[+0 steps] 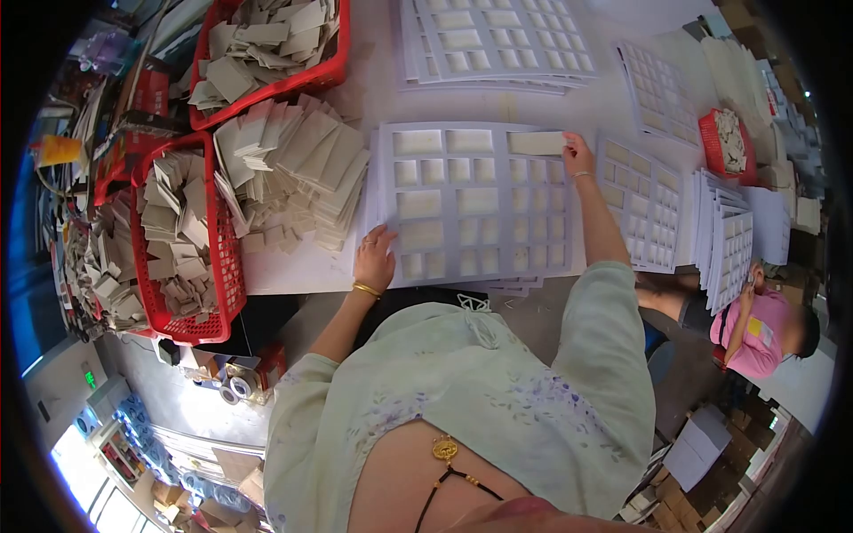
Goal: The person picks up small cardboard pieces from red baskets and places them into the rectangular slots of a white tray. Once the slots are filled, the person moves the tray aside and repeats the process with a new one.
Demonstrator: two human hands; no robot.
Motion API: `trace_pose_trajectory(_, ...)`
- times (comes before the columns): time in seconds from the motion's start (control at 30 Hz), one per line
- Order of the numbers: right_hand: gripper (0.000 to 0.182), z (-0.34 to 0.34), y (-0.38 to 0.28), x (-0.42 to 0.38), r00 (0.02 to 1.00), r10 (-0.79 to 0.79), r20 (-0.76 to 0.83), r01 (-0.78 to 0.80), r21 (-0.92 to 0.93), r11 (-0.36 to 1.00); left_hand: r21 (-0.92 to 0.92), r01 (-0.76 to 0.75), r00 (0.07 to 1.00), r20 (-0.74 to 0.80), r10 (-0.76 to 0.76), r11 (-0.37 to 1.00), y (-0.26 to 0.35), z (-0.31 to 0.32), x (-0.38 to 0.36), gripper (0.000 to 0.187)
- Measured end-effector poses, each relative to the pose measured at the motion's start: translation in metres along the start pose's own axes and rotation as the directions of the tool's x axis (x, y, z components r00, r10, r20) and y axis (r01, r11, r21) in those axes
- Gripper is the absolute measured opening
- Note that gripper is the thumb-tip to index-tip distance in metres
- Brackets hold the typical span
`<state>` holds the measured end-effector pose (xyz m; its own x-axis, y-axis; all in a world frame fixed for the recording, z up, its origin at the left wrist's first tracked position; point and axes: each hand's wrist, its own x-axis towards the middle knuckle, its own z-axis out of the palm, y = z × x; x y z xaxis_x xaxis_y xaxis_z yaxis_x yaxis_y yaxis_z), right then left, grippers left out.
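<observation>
A white sheet with many rectangular cut-outs (501, 202) lies on the table in front of me. At its upper right, my right hand (578, 154) pinches the end of a pale rectangular card piece (538, 143), which lies over the top right cut-out. My left hand (375, 258) rests at the sheet's lower left edge, fingers apart and holding nothing. Left of the sheet, a heap of loose grey card pieces (302, 160) is spread on the table.
Red baskets of card pieces (233, 275) (311, 85) stand at the left. Stacked cut-out sheets (498, 40) lie at the back, others (639, 200) to the right. A small red basket (749, 165) and a seated person in pink (762, 333) are at the far right.
</observation>
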<state>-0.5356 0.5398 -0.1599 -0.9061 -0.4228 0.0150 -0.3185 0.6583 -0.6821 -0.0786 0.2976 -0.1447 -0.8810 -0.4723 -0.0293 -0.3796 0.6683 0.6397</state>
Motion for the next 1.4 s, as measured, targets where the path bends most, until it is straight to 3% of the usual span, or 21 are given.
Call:
trace_pose_trajectory(0.13, 0.030, 0.010, 0.011, -0.003, 0.999, 0.015, -0.035, -0.013, 0.034, 0.999, -0.005, 0.015, 1.000, 0.009, -0.015, 1.000, 0.004, -0.002, 0.002, 0.043)
trace_pose_trajectory(0.23, 0.030, 0.015, 0.014, -0.003, 0.994, 0.069, -0.087, -0.072, -0.030, 0.997, -0.008, 0.007, 1.000, 0.008, -0.007, 1.000, 0.004, -0.003, 0.003, 0.043)
trace_pose_trajectory(0.33, 0.027, 0.013, 0.010, -0.003, 0.998, 0.061, -0.035, -0.066, -0.158, 0.985, 0.000, -0.001, 1.000, 0.008, 0.001, 1.000, 0.000, 0.002, 0.002, 0.044)
trace_pose_trajectory(0.43, 0.021, 0.019, 0.011, -0.004, 0.996, -0.034, -0.079, 0.008, -0.304, 0.953, 0.000, -0.005, 1.000, 0.006, 0.005, 1.000, -0.001, 0.002, 0.002, 0.044)
trace_pose_trajectory(0.63, 0.019, 0.016, 0.006, -0.014, 0.957, -0.164, -0.239, 0.057, -0.399, 0.915, 0.010, 0.002, 1.000, -0.006, -0.002, 1.000, 0.002, 0.000, 0.001, 0.044)
trace_pose_trajectory(0.73, 0.024, 0.011, -0.009, -0.026, 0.990, -0.133, 0.046, 0.133, -0.615, 0.777, 0.017, -0.005, 1.000, -0.008, 0.005, 1.000, 0.002, -0.001, 0.001, 0.044)
trace_pose_trajectory(0.93, 0.022, 0.012, -0.012, -0.029, 0.978, -0.195, -0.069, 0.112, -0.616, 0.780, 0.028, 0.012, 1.000, 0.020, -0.013, 1.000, 0.000, -0.001, -0.001, 0.043)
trace_pose_trajectory(1.2, 0.022, 0.017, -0.036, -0.027, 0.977, -0.201, 0.077, 0.202, -0.648, 0.734, 0.057, -0.002, 1.000, 0.001, 0.002, 0.998, -0.014, 0.010, -0.001, 0.042)
trace_pose_trajectory(1.27, 0.019, 0.028, -0.031, -0.016, 0.989, -0.107, 0.102, 0.148, -0.718, 0.680, 0.059, -0.014, 1.000, 0.018, 0.013, 0.998, -0.014, 0.005, -0.001, 0.040)
trace_pose_trajectory(1.33, 0.018, 0.020, -0.085, -0.007, 0.976, -0.140, 0.167, 0.218, -0.745, 0.631, 0.018, 0.006, 0.995, 0.104, -0.008, 1.000, -0.011, -0.004, 0.003, 0.044)
trace_pose_trajectory(1.4, 0.017, 0.032, -0.130, 0.012, 0.938, -0.330, 0.102, 0.310, -0.668, 0.676, -0.016, -0.018, 0.996, 0.092, 0.019, 1.000, -0.009, -0.016, 0.005, 0.043)
